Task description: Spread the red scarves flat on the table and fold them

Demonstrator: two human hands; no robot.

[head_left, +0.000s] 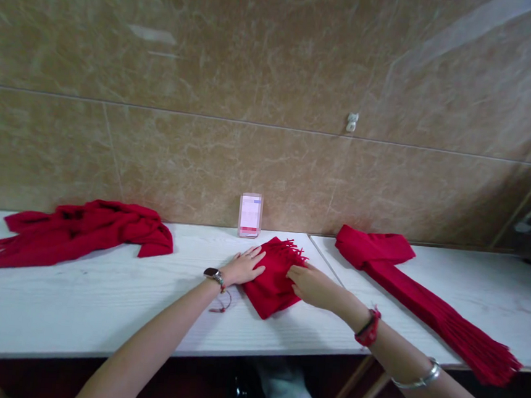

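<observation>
A red fringed scarf (271, 283), folded into a compact piece, lies at an angle on the white table, its fringe at the upper right. My left hand (243, 266) rests flat on its left edge with the fingers spread. On the opposite side, my right hand (307, 282) has its fingers bent together at the scarf's right edge, near the fringe; whether cloth is pinched between them is hard to see, but they touch it.
A crumpled red scarf (90, 233) lies on the left of the white table (74, 312). Another red scarf (423, 306) stretches along the right to the front edge. A phone (250, 215) leans against the tiled wall (181, 154), which carries a small white hook (352, 122).
</observation>
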